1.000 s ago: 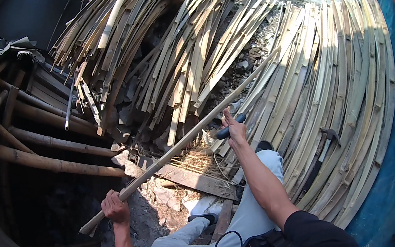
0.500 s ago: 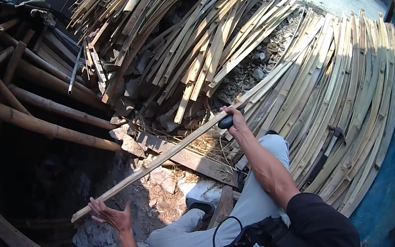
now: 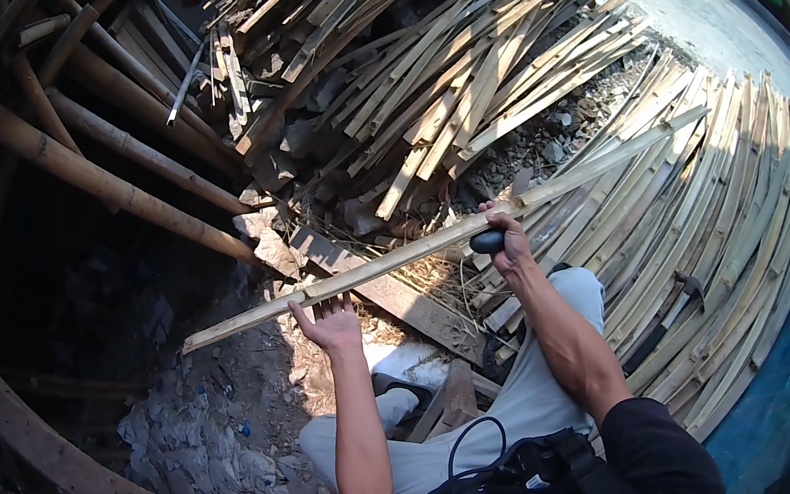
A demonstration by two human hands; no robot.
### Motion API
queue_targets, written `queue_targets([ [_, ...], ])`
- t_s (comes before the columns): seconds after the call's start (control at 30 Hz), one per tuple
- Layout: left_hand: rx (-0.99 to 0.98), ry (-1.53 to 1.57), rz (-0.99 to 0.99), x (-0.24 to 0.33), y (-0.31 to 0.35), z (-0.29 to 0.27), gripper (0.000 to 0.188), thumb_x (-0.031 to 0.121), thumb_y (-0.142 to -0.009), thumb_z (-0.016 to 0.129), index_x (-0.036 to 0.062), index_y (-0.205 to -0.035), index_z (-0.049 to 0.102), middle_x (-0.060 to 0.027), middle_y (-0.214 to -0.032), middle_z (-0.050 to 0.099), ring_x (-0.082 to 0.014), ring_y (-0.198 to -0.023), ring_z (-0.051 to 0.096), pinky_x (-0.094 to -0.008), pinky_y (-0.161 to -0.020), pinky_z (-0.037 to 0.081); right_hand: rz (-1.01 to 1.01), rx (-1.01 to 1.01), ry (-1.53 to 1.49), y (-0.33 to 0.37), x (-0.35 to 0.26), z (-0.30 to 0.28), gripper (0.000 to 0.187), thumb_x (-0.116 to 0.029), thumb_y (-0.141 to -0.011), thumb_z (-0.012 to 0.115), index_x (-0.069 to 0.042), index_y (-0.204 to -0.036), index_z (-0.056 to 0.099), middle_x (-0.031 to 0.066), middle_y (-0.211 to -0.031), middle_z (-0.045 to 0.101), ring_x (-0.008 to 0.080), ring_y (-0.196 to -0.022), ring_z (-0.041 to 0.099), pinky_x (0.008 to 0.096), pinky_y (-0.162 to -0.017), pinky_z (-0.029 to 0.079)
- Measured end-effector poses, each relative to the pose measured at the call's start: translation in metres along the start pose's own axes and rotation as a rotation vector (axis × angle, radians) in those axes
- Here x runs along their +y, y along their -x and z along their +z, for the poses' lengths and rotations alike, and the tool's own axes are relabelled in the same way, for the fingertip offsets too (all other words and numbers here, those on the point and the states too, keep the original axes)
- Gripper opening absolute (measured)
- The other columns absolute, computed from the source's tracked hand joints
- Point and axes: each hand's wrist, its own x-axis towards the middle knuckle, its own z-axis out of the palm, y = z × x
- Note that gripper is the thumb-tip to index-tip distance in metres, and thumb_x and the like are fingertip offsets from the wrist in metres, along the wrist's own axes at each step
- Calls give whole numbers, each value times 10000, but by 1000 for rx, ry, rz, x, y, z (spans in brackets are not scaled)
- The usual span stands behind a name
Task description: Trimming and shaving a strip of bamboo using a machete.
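A long split bamboo strip (image 3: 397, 258) slants across in front of me, its left end lower and nearer. My left hand (image 3: 334, 326) is palm up under its left part, thumb at the lower edge, fingertips partly hidden behind the strip. My right hand (image 3: 512, 239) is closed around the strip near its middle. A black rounded object (image 3: 488, 241), perhaps a tool handle, also sits in that hand; the rest of it is hidden. To the right of the strip's middle lie many bamboo strips (image 3: 637, 243) side by side, with a hammer-like tool (image 3: 666, 320) resting on them.
Another loose heap of bamboo strips (image 3: 452, 77) lies at the back over rubble. Thick bamboo poles (image 3: 114, 190) lean at the left. A wooden board (image 3: 392, 298) lies on the ground before my legs. Blue sheeting (image 3: 789, 394) borders the right side.
My left hand has moved right along the strip from near its left end and now supports it from below. The strip's right end has come up over the other strips. My view has shifted.
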Motion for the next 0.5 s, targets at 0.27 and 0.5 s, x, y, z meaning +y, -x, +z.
queue_targets([
  [0.27, -9, 85, -133, -88, 7, -2, 361, 420, -782, 694, 104, -915, 580, -69, -1044, 628, -273, -1148, 534, -476, -1003, 390, 132, -18, 42, 18, 13, -12, 433, 19, -732, 608, 24, -1155, 515, 111, -1070, 605, 225, -1039, 579, 353, -994, 442],
  [0.5, 180, 216, 136, -13, 5, 41, 341, 308, -782, 522, 174, -552, 308, 18, -479, 295, -133, -431, 350, -306, -533, 428, 316, -74, 30, 49, 33, 13, 419, -98, -898, 614, 88, -1250, 483, 162, -1131, 596, 223, -1075, 578, 342, -953, 475],
])
